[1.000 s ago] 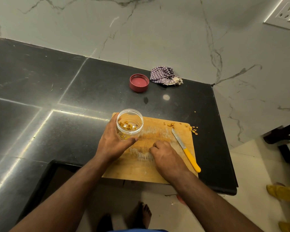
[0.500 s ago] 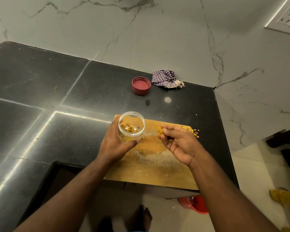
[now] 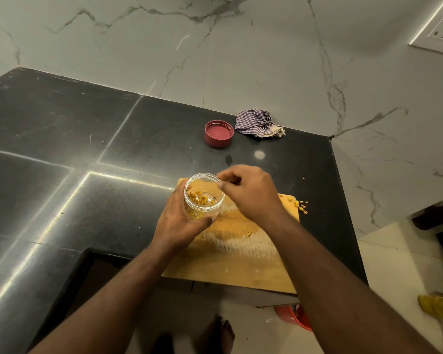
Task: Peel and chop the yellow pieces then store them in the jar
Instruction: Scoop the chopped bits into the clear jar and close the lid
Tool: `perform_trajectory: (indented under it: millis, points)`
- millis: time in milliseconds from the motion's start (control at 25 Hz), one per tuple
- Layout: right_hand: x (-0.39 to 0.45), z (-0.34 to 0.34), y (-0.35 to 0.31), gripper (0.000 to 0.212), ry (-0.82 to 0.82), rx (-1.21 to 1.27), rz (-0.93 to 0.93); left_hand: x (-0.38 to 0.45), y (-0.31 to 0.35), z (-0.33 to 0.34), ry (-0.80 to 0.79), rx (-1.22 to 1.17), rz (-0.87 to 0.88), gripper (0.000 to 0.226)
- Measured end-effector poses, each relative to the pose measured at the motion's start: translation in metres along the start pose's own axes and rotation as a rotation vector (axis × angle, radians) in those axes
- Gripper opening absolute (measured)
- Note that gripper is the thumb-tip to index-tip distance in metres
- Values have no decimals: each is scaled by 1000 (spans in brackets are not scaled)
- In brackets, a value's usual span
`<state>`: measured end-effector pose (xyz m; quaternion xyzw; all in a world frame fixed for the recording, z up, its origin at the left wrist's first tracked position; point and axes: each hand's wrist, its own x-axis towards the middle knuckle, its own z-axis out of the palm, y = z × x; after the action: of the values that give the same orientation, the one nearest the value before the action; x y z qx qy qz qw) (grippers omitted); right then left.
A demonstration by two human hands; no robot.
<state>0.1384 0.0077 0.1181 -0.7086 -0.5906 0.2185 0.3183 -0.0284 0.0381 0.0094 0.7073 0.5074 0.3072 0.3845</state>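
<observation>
Now left hand (image 3: pixel 175 222) grips the unlabelled jar (image 3: pixel 203 196); right hand (image 3: pixel 248 191) at its three o'clock rim, fingertips bunched, pinch contents unclear

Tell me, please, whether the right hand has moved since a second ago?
Yes. The right hand has left the middle of the cutting board and gone up and leftward to the mouth of the jar, which the left hand holds.

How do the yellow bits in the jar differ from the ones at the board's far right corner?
The chopped pieces in the jar lie heaped together inside the clear jar, which the left hand grips. The scattered pieces lie loose and spread out, some on the cutting board corner, some on the black counter. Both are small and yellow.
</observation>
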Motion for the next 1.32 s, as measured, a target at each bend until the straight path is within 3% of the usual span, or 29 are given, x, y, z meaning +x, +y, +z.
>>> perform_trajectory:
  millis: [80, 160, 280, 400, 680, 760, 840, 920, 1040, 1120, 1320]
  points:
    - [-11, -11, 28, 15, -35, -52, 113, 0, -1, -1, 9, 11, 1, 99]
    - [-27, -11, 59, 21, -172, -263, 210, 0, -1, -1, 5, 4, -5, 100]
    - [-47, 0, 84, 27, -288, -428, 214, -3, -4, -1, -21, 12, 45, 98]
    - [-52, 10, 86, 26, -284, -505, 129, -6, -6, -1, -44, 32, 88, 102]
    - [-54, 21, 92, 18, -199, -569, 123, -8, -3, -3, -65, 53, 100, 105]
    - [-52, 14, 87, 10, -101, -406, 240, -8, -3, -3, -65, 51, 96, 106]
    - [-46, 3, 70, 9, 16, -67, 301, -7, -3, -2, -62, 55, 91, 106]
    - [-40, -4, 41, 6, 78, 126, 152, -6, -3, -2, -63, 68, 95, 106]
    - [-35, 3, 8, 11, -4, 83, -72, -8, -2, -1, -76, 57, 87, 107]
    - [-31, 5, 5, 16, -1, 50, -108, -10, -1, -1, -81, 59, 81, 107]
    - [1, -23, 25, 14, 150, 413, 99, -7, -6, 0, -74, 83, 79, 110]
